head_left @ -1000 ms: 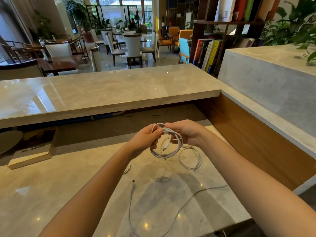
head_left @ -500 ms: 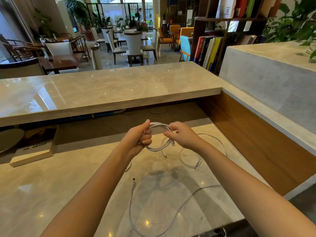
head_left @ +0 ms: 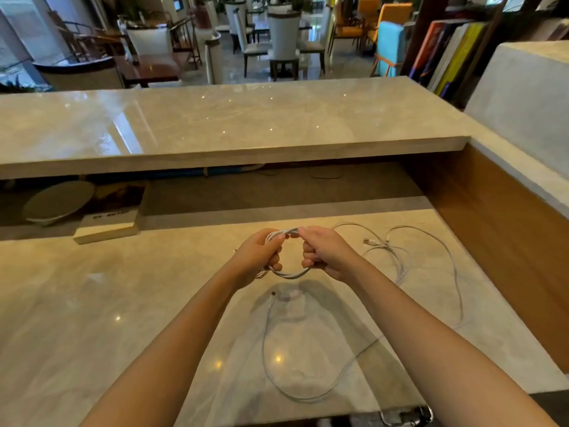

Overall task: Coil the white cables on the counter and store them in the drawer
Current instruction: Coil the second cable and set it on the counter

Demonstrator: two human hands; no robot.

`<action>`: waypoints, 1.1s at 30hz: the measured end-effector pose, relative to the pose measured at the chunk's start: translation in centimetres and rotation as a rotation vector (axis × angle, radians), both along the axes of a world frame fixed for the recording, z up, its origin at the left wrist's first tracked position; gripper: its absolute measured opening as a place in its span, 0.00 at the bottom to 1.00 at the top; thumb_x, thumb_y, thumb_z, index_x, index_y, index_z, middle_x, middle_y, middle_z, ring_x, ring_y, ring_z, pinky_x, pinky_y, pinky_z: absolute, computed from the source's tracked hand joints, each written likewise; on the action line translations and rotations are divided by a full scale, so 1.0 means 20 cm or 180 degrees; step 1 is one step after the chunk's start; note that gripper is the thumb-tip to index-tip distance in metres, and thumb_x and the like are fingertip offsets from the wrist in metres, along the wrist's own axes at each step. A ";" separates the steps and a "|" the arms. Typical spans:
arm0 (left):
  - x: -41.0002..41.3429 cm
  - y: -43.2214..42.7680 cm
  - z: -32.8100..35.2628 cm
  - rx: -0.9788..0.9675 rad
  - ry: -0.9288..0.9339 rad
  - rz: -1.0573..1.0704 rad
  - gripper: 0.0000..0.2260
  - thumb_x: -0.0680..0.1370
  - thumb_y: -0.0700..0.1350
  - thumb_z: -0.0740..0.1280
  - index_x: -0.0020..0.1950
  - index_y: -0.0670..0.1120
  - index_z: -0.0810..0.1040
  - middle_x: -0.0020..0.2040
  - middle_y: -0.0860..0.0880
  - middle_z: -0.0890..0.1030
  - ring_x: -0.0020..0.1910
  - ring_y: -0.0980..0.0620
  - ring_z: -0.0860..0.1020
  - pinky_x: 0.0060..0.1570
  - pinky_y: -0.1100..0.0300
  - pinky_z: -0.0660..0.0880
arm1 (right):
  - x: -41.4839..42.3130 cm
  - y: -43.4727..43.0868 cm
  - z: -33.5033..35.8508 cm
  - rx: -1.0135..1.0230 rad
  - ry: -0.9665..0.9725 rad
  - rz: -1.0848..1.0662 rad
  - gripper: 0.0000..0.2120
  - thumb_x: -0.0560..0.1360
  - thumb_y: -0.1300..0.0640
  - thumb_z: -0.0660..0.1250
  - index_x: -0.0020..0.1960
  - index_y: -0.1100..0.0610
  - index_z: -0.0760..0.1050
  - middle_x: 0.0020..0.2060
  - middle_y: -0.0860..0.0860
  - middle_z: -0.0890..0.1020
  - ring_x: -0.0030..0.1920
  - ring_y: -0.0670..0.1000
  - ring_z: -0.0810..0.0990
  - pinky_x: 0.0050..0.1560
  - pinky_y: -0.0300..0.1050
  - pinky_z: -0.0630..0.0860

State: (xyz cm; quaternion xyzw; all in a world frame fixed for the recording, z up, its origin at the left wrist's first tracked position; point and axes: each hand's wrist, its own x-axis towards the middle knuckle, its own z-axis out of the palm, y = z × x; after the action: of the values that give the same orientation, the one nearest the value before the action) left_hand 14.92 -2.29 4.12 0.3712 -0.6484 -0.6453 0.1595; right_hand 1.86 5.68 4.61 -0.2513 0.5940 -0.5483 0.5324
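1. White cable, thin and round, is wound into a small coil [head_left: 289, 275] held above the counter [head_left: 92, 303], between both hands.
2. The left hand [head_left: 257, 257] has its fingers curled round the coil's left side, with the thumb on the top strands.
3. The right hand [head_left: 326, 252] grips the right side, fingers curled under and fingertips pinching the strands at the top.
4. A loose cable [head_left: 263, 340] lies on the counter below the hands in a wide open loop, its plug end beside the coil's shadow.
5. A tangle [head_left: 388, 246] of thin white loops lies right of the right hand, near the wood panel [head_left: 508, 241]. Whether it joins the loose cable I cannot tell.
6. The counter is glossy, pale, veined stone. A thick slab of like stone forms a raised ledge [head_left: 215, 124] behind it.
7. Under the ledge at left lie a flat book [head_left: 107, 223] and a shallow round dish [head_left: 57, 203].
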 end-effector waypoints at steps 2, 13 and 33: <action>0.03 -0.02 -0.06 -0.0191 -0.0257 0.0251 0.10 0.82 0.45 0.57 0.57 0.42 0.73 0.35 0.47 0.70 0.29 0.54 0.68 0.31 0.60 0.70 | 0.05 -0.07 -0.04 0.0132 0.0287 0.0235 0.14 0.82 0.52 0.54 0.52 0.60 0.73 0.27 0.49 0.63 0.22 0.45 0.61 0.27 0.39 0.66; 0.17 -0.16 -0.25 -0.1039 -0.0896 0.0129 0.06 0.79 0.46 0.63 0.45 0.44 0.73 0.34 0.48 0.74 0.30 0.52 0.72 0.31 0.58 0.71 | 0.12 -0.29 -0.27 0.0256 0.0470 0.0697 0.15 0.81 0.56 0.56 0.37 0.58 0.70 0.27 0.52 0.71 0.23 0.46 0.72 0.30 0.40 0.73; 0.15 -0.32 -0.43 -0.1294 -0.1184 0.0836 0.13 0.74 0.35 0.66 0.58 0.43 0.78 0.54 0.45 0.80 0.52 0.49 0.77 0.52 0.58 0.74 | 0.17 -0.49 -0.53 0.0572 0.2129 -0.0115 0.16 0.80 0.56 0.57 0.37 0.64 0.72 0.34 0.59 0.76 0.38 0.54 0.71 0.37 0.44 0.60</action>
State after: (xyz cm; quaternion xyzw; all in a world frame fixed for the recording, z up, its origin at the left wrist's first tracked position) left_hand 18.02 -8.75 -4.52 0.5242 -0.7287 -0.3971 0.1911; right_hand 5.33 -4.20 -6.08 -0.3586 0.7858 -0.3905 0.3184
